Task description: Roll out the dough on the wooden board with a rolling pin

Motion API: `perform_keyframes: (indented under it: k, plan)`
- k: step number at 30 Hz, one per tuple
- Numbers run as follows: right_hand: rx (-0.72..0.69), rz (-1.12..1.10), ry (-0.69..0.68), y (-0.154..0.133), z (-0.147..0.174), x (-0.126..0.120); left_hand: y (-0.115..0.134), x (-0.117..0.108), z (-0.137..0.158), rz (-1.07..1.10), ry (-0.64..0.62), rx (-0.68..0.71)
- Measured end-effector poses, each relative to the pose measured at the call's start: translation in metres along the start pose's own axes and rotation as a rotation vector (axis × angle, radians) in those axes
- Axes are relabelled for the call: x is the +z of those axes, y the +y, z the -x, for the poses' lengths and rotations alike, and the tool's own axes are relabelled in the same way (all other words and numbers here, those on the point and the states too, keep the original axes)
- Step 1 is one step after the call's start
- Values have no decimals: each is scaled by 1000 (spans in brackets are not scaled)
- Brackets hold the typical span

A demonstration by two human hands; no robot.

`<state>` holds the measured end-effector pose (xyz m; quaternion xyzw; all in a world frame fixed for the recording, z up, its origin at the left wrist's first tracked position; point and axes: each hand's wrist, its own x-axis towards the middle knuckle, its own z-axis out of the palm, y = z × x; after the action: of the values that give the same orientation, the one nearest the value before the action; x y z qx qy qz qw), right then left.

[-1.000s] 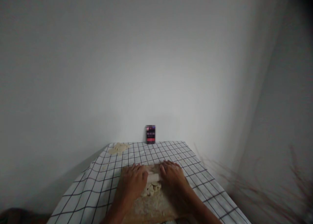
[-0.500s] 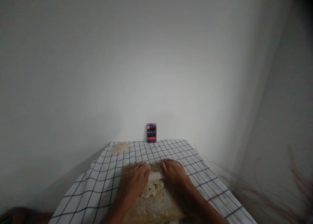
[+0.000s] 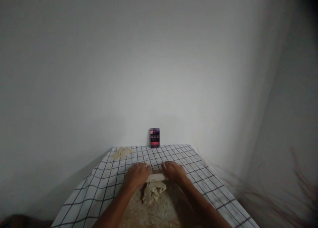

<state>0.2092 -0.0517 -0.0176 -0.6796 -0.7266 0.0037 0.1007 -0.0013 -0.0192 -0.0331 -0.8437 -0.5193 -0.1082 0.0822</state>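
Observation:
My left hand (image 3: 138, 175) and my right hand (image 3: 174, 171) lie over the two ends of a pale rolling pin (image 3: 156, 178), fingers curled over it. Between them the pin's middle shows, crossing the far part of a floured wooden board (image 3: 154, 214). Just on the near side of the pin sits a lumpy, torn piece of dough (image 3: 153, 192), bunched up on the board. The pin's ends are hidden under my hands.
A black-and-white checked cloth (image 3: 99, 191) covers the table. At its far left corner lies a flat sheet of dough (image 3: 122, 152). A blurred-out phone-like device (image 3: 154, 138) leans upright against the white wall. Thin reddish twigs (image 3: 301, 185) stand at the right.
Both hands and the rolling pin have shifted slightly on the board. More of the dough now shows on the near side of the pin.

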Motion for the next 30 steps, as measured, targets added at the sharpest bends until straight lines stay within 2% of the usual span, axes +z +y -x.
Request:
perform_keyframes:
  k: [2, 5, 8, 10, 13, 16, 19, 22, 25, 28, 30]
  plan:
    - [-34, 30, 17, 0, 7, -1, 3, 1, 7, -15, 4, 5]
    - [-85, 53, 42, 0, 23, -1, 10, 3, 22, 9, 78, 8]
    - [-149, 12, 95, 1, 46, 5, 19, 6, 45, 40, 174, -46]
    - [-141, -42, 143, 2, 66, 10, 25, 8, 63, 66, 207, -48]
    - [-104, -90, 154, 2, 94, 16, 30, 9, 88, 114, 178, -27]
    - [-126, -121, 139, 3, 108, 17, 31, 6, 101, 152, 120, -20]
    - [-144, -130, 140, 6, 96, 15, 30, 2, 92, 160, 117, -21]
    - [-215, -84, 143, 9, 68, 14, 26, 4, 70, 123, 168, -35]
    - [-169, -33, 116, 10, 40, 12, 17, 8, 46, 76, 197, -21]
    - [-106, 1, 70, 8, 19, 8, 8, 5, 25, 6, 129, 63]
    - [-84, 19, 29, 8, 9, 6, 4, 1, 14, -32, 50, 71]
